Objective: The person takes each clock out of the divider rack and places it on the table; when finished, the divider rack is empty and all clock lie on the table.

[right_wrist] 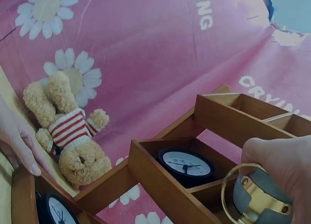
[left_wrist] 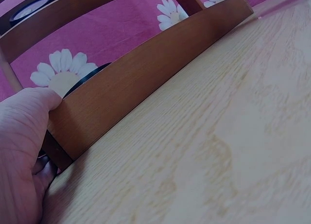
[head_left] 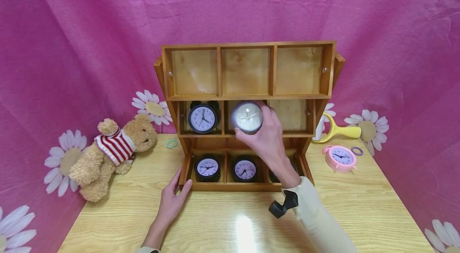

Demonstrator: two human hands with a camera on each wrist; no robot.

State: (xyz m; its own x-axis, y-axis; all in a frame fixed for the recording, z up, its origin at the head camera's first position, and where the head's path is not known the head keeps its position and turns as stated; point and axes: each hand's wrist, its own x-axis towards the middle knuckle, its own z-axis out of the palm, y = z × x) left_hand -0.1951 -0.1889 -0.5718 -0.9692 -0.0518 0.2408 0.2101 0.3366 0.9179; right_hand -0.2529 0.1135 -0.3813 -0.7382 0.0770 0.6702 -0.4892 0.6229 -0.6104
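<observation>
My right hand (head_left: 266, 133) grips a round clock (head_left: 248, 117) with a pale silvery face, at the middle row's centre compartment of a tiered wooden rack (head_left: 248, 97). In the right wrist view, this clock's grey body (right_wrist: 249, 194) has gold-coloured metal fittings. My left hand (head_left: 170, 203) holds the rack's lower left corner, its thumb (left_wrist: 43, 98) at the front board. One black alarm clock (head_left: 203, 118) stands in the middle row's left compartment. Below are a black clock (head_left: 207, 168) at left, another black clock (head_left: 244, 169) at centre, and a dark clock mostly hidden by my right wrist.
A teddy bear (head_left: 116, 145) in a striped sweater lies left of the rack, near a green ring (head_left: 171, 143). On the right are a pink alarm clock (head_left: 340, 158), a purple ring (head_left: 357, 151) and a yellow-handled peeler (head_left: 345, 131). Pink flowered cloth (head_left: 108, 45) hangs behind and beside the table.
</observation>
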